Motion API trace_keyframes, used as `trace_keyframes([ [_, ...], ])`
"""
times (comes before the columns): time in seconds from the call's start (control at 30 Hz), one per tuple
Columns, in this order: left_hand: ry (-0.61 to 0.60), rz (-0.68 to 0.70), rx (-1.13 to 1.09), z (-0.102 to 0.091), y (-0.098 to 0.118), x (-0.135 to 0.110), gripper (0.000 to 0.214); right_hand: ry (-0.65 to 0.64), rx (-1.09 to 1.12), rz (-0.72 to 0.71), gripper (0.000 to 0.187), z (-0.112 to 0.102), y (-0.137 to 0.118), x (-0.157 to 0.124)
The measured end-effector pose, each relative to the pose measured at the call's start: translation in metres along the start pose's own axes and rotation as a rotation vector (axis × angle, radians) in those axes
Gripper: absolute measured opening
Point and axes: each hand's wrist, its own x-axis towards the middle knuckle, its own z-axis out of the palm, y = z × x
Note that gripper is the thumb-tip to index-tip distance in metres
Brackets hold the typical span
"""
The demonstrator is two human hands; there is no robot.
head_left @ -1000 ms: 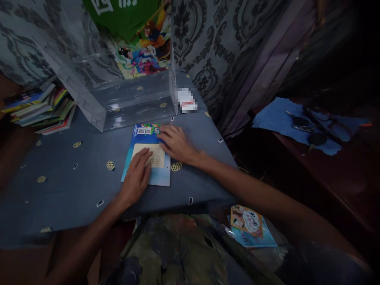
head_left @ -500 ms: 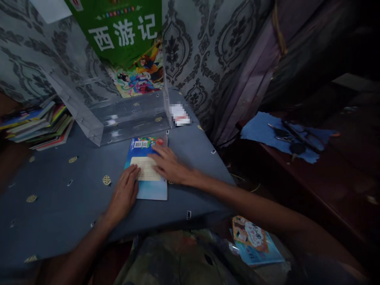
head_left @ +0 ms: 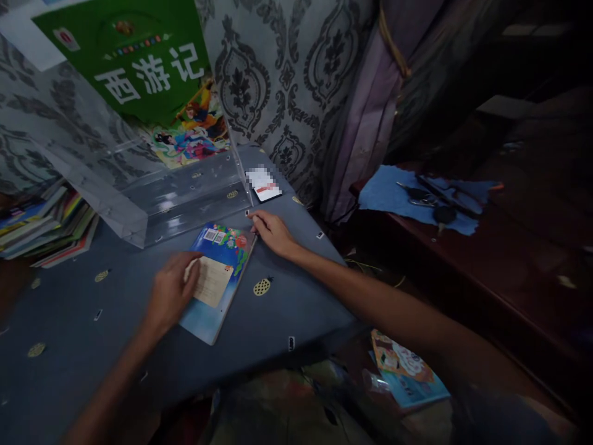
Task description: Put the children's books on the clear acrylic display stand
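A thin blue picture book [head_left: 217, 281] lies back cover up on the grey-blue tablecloth [head_left: 287, 309], its long side turned at an angle. My left hand [head_left: 171, 293] grips its left edge with the fingers curled onto the cover. My right hand [head_left: 273, 232] pinches the book's far right corner. Just behind the book stands a clear plastic display stand [head_left: 152, 204] with a green storybook [head_left: 152, 86] leaning in it.
A stack of thin books [head_left: 46, 228] lies at the left. A small card [head_left: 263, 183] rests by the stand's right end. Another picture book [head_left: 407, 371] lies below the table edge at the right. Scissors on blue cloth [head_left: 412, 198] sit on a dark wooden surface.
The book has turned clockwise on the cloth. My left hand slid to its left edge and my right hand moved up to its far corner. The camera tilted up and left.
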Motion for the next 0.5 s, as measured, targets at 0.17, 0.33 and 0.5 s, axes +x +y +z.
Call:
trace_keyframes([
  [0.17, -0.118, 0.061, 0.263, 0.041, 0.063, 0.041, 0.036, 0.056, 0.143, 0.06, 0.026, -0.002, 0.003, 0.004],
  [0.33, -0.126, 0.058, 0.344, 0.057, 0.064, 0.047, 0.035, 0.056, 0.28, 0.14, 0.026, -0.008, 0.003, 0.008],
  [0.5, -0.111, 0.071, 0.246, 0.052, 0.054, 0.046, 0.029, 0.048, 0.303, 0.141, 0.026, -0.013, 0.002, 0.01],
])
